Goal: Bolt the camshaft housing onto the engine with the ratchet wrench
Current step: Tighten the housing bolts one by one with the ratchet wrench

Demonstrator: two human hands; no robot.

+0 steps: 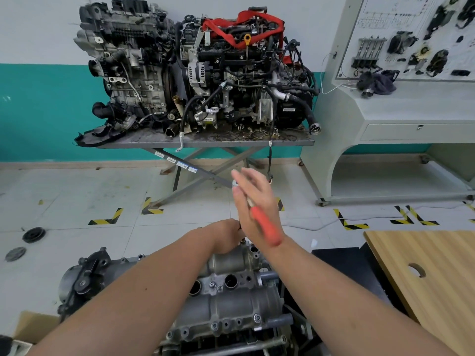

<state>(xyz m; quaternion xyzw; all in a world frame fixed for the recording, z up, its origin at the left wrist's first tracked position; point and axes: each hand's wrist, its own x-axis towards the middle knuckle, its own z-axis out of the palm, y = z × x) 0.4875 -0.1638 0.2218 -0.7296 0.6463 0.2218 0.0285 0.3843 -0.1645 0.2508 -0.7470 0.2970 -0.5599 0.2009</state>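
The grey camshaft housing [231, 301] lies on top of the engine at the bottom centre, with several bolts along its near edge. My left hand [226, 236] is curled at the housing's far end, gripping something small and dark that I cannot make out. My right hand [253, 204] is raised above it and blurred, fingers fairly straight, holding the ratchet wrench [264, 226]. The wrench's orange handle lies against my palm and wrist. Its metal head pokes out near my fingertips.
A metal table [205, 141] across the floor carries two complete engines. A grey training panel stand [401, 98] stands at the right. A wooden board [434, 276] with a round hole lies at lower right. Two black discs lie on the tiles at left.
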